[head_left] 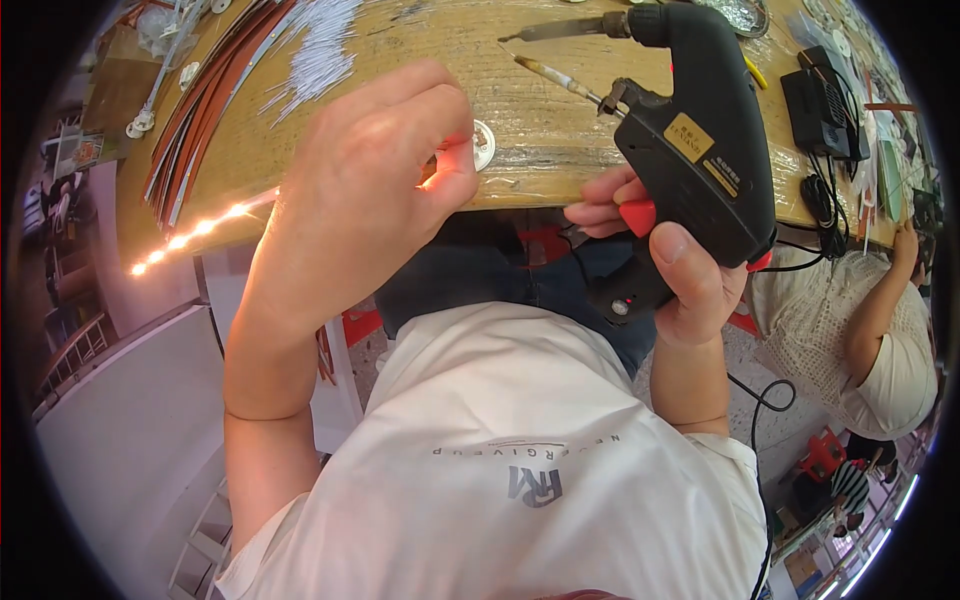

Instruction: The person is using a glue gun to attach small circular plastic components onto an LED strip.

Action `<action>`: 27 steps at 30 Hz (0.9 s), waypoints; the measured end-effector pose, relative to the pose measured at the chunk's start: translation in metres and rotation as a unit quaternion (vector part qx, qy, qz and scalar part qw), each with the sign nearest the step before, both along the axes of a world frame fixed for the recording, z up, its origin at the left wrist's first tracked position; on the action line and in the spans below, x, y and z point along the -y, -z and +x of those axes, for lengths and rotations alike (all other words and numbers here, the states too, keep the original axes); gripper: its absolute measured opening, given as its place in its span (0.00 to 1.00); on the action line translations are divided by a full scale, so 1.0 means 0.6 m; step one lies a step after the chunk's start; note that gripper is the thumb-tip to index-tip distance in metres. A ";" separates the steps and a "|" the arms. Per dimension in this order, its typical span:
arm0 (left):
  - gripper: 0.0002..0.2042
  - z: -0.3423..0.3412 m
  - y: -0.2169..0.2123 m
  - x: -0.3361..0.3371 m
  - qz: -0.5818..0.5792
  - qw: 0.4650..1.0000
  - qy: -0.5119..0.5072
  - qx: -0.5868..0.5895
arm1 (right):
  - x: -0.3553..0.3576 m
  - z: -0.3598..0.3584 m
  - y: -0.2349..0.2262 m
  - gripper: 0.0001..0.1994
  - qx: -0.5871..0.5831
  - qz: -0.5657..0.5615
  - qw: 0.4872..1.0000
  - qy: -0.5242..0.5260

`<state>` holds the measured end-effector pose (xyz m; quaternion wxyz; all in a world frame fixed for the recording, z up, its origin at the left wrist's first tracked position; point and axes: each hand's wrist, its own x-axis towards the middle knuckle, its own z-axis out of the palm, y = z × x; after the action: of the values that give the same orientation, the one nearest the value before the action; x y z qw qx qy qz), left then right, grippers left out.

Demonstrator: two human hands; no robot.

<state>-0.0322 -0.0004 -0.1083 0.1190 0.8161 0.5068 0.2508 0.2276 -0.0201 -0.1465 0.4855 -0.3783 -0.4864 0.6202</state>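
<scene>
Right hand (pixel 680 270) grips a black soldering gun (pixel 690 150) by its pistol handle: thumb wrapped over the near side, index finger resting on the red trigger (pixel 637 216). The fingers are closed around the handle, so the tool is held firmly, its metal tip (pixel 560 30) pointing left over the wooden tabletop (pixel 540 120). A thin solder feed tube (pixel 560 78) sits just below the tip. This hold likely keeps the tip off the wood and aimed toward the work.

Left hand (pixel 370 190) is at the tabletop's near edge, left of the gun, fingers curled and pressed together on the end of a lit LED strip (pixel 190 235). The pinch itself is hidden behind the knuckles; only a glow shows at the fingertips. The strip runs from there down and left along the tabletop edge. Pinching at the edge probably steadies the strip end. A small round metal part (pixel 484 146) lies on the wood just beside the left thumb.

Further left of the gun: a bundle of red-brown strips (pixel 200 110) and a scatter of white wire pieces (pixel 320 50). Right of the gun: a black box (pixel 815 110) with cables, and another person's arm (pixel 890 300).
</scene>
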 end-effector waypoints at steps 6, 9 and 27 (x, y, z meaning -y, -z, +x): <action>0.07 -0.001 -0.002 -0.004 -0.005 1.000 0.008 -0.009 | 0.006 0.013 0.015 0.26 0.003 -0.015 1.000 0.002; 0.07 0.000 -0.003 -0.005 -0.009 1.000 0.006 -0.009 | 0.007 0.020 0.020 0.26 0.009 -0.018 1.000 0.007; 0.05 -0.002 0.002 0.000 0.008 1.000 0.005 -0.006 | 0.035 0.029 0.023 0.17 -0.017 -0.123 0.992 0.002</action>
<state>-0.0331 -0.0001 -0.1093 0.1107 0.8210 0.5019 0.2488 0.2448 -0.0409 -0.1605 0.4443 -0.4256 -0.3975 0.6808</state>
